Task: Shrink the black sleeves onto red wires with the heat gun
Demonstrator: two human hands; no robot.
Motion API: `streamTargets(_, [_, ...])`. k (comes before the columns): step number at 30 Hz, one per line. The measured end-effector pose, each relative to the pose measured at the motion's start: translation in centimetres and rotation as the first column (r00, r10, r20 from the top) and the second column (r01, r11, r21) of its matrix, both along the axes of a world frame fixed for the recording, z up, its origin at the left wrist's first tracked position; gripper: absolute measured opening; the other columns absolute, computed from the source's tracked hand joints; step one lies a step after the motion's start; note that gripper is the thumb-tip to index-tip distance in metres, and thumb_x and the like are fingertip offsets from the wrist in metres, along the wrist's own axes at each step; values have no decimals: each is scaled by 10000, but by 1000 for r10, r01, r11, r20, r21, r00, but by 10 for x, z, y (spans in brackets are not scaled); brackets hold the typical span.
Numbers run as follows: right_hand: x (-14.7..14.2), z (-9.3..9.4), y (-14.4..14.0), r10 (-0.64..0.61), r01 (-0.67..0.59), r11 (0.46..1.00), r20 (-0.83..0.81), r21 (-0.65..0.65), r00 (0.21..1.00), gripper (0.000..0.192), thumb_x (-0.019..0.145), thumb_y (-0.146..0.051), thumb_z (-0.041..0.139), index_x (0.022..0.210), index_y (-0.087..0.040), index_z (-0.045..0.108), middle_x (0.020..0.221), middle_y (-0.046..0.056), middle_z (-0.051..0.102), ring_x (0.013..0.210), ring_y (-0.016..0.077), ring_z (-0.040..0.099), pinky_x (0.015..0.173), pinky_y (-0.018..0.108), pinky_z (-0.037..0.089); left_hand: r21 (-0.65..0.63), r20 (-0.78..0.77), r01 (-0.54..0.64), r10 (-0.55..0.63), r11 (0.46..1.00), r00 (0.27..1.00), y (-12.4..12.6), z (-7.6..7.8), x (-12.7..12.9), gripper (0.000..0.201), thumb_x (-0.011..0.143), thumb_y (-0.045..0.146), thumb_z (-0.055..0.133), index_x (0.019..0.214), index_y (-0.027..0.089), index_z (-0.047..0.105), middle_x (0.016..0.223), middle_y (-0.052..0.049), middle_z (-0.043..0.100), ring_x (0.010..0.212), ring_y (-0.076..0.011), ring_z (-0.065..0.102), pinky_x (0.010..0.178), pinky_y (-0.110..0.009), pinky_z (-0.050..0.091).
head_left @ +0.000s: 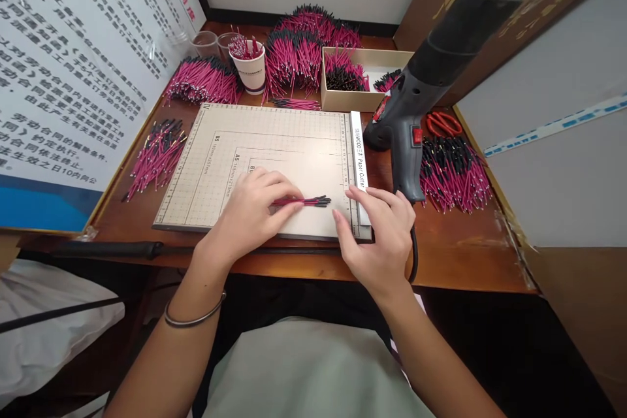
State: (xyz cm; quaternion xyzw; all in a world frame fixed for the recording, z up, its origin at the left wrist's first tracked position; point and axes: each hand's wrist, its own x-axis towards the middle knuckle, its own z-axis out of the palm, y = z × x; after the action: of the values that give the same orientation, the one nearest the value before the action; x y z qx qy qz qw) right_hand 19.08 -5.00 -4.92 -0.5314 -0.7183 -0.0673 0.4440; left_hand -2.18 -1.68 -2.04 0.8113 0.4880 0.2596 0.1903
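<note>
Fingers of left hand (pixel 255 209) pressed flat on small bundle of pink, black-tipped wires (pixel 304 201), steadying it against beige gridded paper-cutter board (pixel 274 137); no closed grip. Right hand (pixel 379 235) released, resting at board's edge.

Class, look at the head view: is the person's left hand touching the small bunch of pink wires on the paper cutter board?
Touching. The head view shows the left hand with fingertips pressed on the small bunch of pink wires.

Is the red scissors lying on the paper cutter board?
No, the scissors lie on the wooden table, right of the heat gun, off the board.
</note>
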Motion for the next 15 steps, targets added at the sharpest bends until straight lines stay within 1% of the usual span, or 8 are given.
streamTargets(3, [1, 1, 0, -13, 13, 1000, -34, 10, 999, 181, 957, -170, 644, 1097, -263, 711, 980, 15, 814, 993, 215, 740, 1077, 471, 498, -36, 26, 3, -2, 999, 1000, 1, 2, -1, 232, 1022, 322, 582, 944, 258, 791, 954, -12, 788, 910, -221, 625, 881, -398, 447])
streamTargets(5, [2, 1, 1, -17, 17, 1000, -53, -1, 998, 220, 963, -121, 607, 1079, -270, 721, 973, 9, 811, 984, 202, 745, 1067, 457, 522, -54, 24, -11, 12, 998, 1000, 1, 4, -1, 232, 1019, 314, 583, 931, 257, 790, 939, -10, 792, 899, -220, 635, 874, -400, 444])
streamTargets(8, [2, 0, 2, -17, 16, 1000, -63, -9, 998, 272, 967, -83, 578, 1107, -264, 724, 989, 15, 810, 992, 190, 744, 1056, 437, 534, -60, 14, -34, 35, 998, 999, 2, 5, 1, 199, 1002, 287, 613, 906, 250, 783, 924, -3, 795, 878, -218, 643, 857, -400, 439])
streamTargets(12, [1, -1, 2, -21, 21, 1000, -67, -9, 998, 233, 948, -88, 637, 1081, -261, 722, 970, 4, 806, 939, 172, 748, 1059, 427, 535, -74, 29, -54, 56, 996, 998, 4, 6, 7, 178, 997, 274, 628, 907, 254, 780, 926, 8, 803, 884, -221, 658, 865, -407, 442])
streamTargets(15, [0, -1, 2, -20, 21, 1000, -78, 13, 997, 161, 926, -129, 715, 1023, -257, 707, 890, -19, 802, 907, 168, 744, 1066, 424, 528, -91, 44, -66, 70, 994, 997, 4, 6, 10, 156, 989, 272, 635, 932, 250, 779, 939, 5, 806, 904, -221, 672, 870, -406, 452])
